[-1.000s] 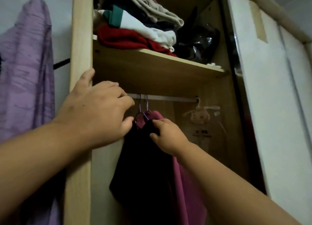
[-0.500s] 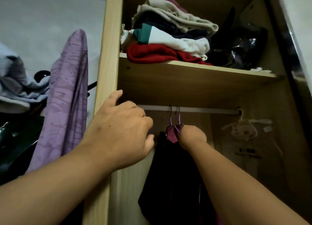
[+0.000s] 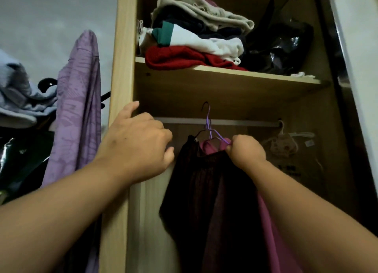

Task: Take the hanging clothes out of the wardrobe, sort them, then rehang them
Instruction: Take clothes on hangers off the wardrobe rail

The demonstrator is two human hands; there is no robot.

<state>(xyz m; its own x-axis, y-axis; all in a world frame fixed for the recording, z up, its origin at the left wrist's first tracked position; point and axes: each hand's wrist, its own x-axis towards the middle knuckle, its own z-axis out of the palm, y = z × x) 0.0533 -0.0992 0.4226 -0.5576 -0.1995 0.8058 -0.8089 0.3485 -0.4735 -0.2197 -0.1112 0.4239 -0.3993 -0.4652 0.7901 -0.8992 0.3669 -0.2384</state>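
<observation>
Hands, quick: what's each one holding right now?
Left hand: open, fingers loosely curled, holding nothing.
Right hand: grips the purple hanger.

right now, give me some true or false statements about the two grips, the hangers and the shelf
1. The right-hand grip holds the purple hanger. True.
2. Its hook sits below the rail. False: the hook stands above the rail.
3. A red knit lies at the bottom of the pile on the shelf. True.
4. The left-hand grip holds the dark garment. False: it holds nothing visible and is just left of the garment.
</observation>
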